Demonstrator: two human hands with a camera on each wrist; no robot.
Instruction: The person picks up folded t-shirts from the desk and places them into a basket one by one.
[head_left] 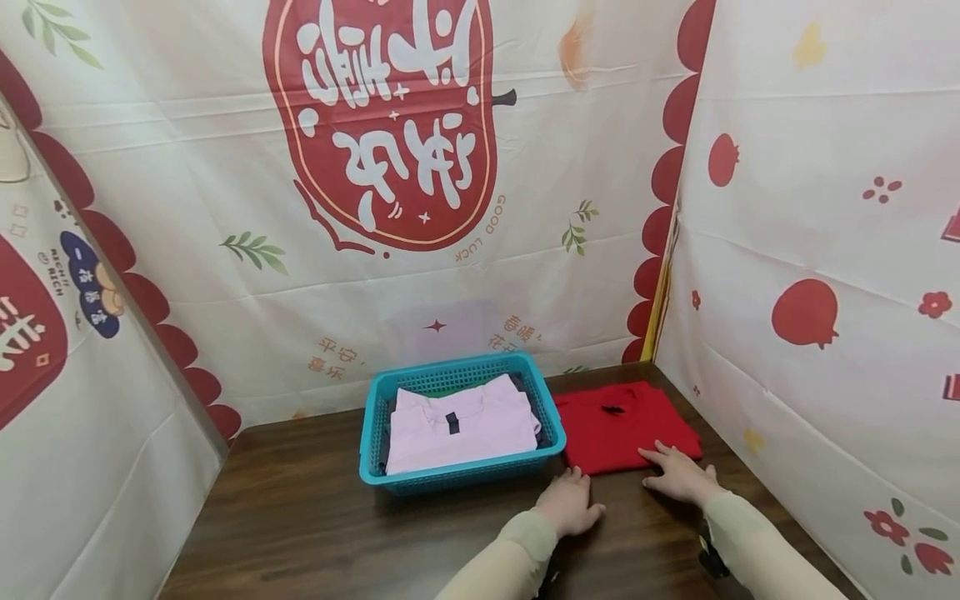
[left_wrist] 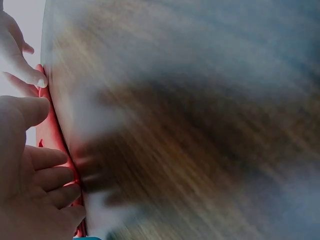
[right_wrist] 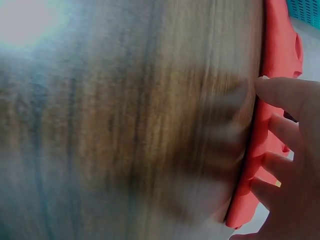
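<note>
A folded red shirt [head_left: 618, 429] with a dark neck label lies flat on the wooden table, right of a teal basket [head_left: 461, 475]. My left hand [head_left: 567, 504] is by the shirt's near left corner, between it and the basket; its fingers reach forward, lightly bent, in the left wrist view. Over the shirt's near right edge my right hand [head_left: 678, 475] spreads its fingers, and in the right wrist view they touch the red cloth [right_wrist: 280, 45]. Neither hand grips anything. Inside the basket a folded pale pink shirt [head_left: 480, 429] lies on top of darker clothes.
The dark wooden table [head_left: 300, 508] stretches left and toward me. Printed white cloth walls [head_left: 525, 275] stand behind the table and along both sides. The shirt's right side is close to the right wall [head_left: 780, 442].
</note>
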